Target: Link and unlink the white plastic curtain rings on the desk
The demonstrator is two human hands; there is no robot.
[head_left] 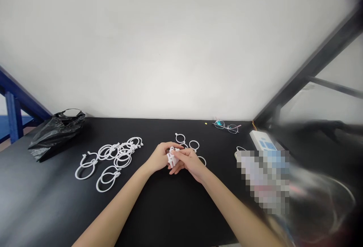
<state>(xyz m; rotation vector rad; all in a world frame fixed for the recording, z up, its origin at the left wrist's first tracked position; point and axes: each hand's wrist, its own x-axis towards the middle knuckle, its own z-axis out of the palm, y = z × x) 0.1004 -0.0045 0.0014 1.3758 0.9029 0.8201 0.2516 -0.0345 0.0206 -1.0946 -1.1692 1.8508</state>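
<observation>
Close together over the middle of the table, my left hand (161,159) and my right hand (190,161) are both closed around a small bunch of white plastic clips (171,158). The fingers partly cover the clips, so their exact shape is hard to make out. My right thumb presses on the bunch from the right side. Just behind my hands lie a few white curtain rings (194,145), some partly hidden by my right hand. Farther left, a loose pile of similar white rings (123,149) with small eyelets is spread on the black table (159,209).
A black plastic bag (61,131) sits at the far left. Eyeglasses (226,126) lie near the wall at the back right. On the right are a white power strip (260,140), a pixelated item (263,179) and a blurred clear plastic bag (317,194). Slanted metal bars flank the table.
</observation>
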